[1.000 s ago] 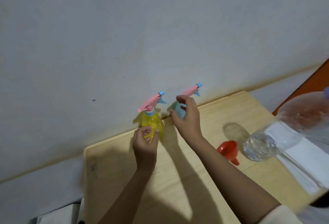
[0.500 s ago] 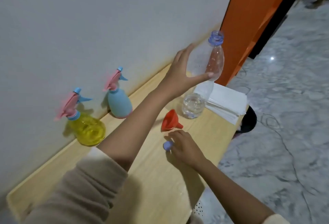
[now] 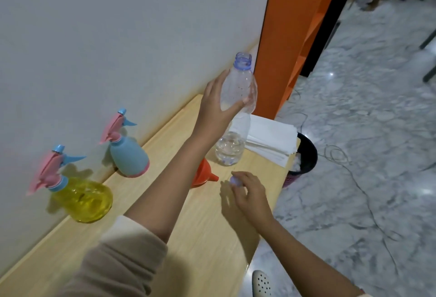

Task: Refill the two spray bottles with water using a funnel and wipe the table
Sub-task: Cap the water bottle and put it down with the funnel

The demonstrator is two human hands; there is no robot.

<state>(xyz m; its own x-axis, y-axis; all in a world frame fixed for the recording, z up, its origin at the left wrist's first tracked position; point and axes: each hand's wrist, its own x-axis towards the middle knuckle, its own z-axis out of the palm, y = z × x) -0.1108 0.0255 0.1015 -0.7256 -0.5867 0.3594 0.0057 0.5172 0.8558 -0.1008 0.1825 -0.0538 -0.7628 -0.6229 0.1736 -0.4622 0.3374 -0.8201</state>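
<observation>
In the middle, the left hand [image 3: 215, 112] wraps the open water bottle [image 3: 236, 112]; the right hand [image 3: 247, 190] pinches its cap [image 3: 235, 180] lower down.

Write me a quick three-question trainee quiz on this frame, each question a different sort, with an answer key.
1. True or false: the clear water bottle has its cap on.
2. Which hand grips the water bottle? A) left hand B) right hand
3. Fill in: the orange funnel lies on the ____.

Key: 1 false, its mouth is open; 2 A; 3 table. The right hand holds a small pale object, probably the cap.
</observation>
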